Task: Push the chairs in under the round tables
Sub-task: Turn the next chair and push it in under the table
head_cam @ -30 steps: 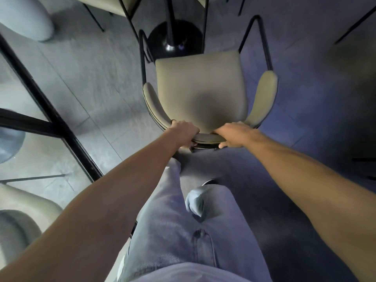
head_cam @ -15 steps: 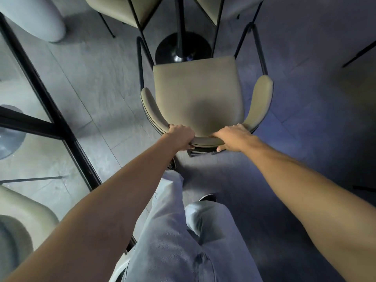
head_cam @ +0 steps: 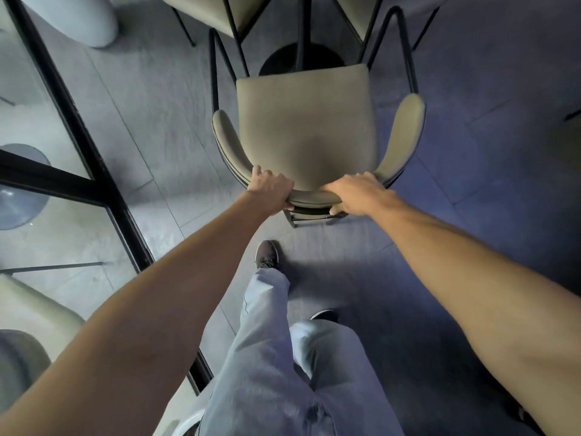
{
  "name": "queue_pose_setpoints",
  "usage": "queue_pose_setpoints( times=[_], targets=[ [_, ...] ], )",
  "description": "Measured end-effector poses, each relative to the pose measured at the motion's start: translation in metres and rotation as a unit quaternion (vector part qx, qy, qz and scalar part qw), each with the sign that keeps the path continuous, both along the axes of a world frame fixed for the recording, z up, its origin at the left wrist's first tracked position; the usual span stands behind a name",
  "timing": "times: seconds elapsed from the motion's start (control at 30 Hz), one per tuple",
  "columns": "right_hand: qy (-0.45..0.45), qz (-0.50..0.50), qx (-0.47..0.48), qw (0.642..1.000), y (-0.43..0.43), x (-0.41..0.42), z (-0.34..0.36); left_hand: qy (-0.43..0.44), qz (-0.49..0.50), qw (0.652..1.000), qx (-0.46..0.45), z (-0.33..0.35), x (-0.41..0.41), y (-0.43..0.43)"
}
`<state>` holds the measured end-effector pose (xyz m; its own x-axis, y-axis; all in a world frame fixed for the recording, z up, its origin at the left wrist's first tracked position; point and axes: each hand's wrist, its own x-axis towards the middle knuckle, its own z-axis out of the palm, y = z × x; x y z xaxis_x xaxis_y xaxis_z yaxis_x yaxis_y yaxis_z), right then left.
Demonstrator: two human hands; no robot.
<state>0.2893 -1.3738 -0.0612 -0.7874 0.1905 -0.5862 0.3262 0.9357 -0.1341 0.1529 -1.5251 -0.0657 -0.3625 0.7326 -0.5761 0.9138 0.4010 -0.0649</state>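
Observation:
A beige padded chair (head_cam: 305, 121) with a curved backrest and black metal legs stands in front of me, seen from above. My left hand (head_cam: 270, 190) grips the top of its backrest on the left. On the right side my right hand (head_cam: 356, 191) holds the same backrest. The chair's front edge reaches the black round base (head_cam: 279, 62) and pole of the table. The table top itself is out of view.
Two more beige chairs (head_cam: 217, 11) stand at the far side of the table base. A glass wall with a black frame (head_cam: 78, 133) runs along my left. My legs and shoes (head_cam: 266, 254) are just behind the chair. Grey floor lies to the right.
The chair has slid forward toward the table base, with both hands still on its backrest. I have stepped forward with my left foot, and more of the far chairs shows.

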Motion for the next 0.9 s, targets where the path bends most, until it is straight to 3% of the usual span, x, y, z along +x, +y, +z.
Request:
queue_pose_setpoints(
  times=[0.6,0.9],
  targets=[
    [0.014,-0.022,-0.012,1.0,0.0,-0.133,0.002,0.038,0.022,0.999,0.012,-0.005,-0.139,0.015],
    [0.004,-0.038,-0.027,0.999,0.0,-0.135,0.004,0.044,-0.018,0.999,-0.017,0.002,-0.141,0.019]
  ],
)
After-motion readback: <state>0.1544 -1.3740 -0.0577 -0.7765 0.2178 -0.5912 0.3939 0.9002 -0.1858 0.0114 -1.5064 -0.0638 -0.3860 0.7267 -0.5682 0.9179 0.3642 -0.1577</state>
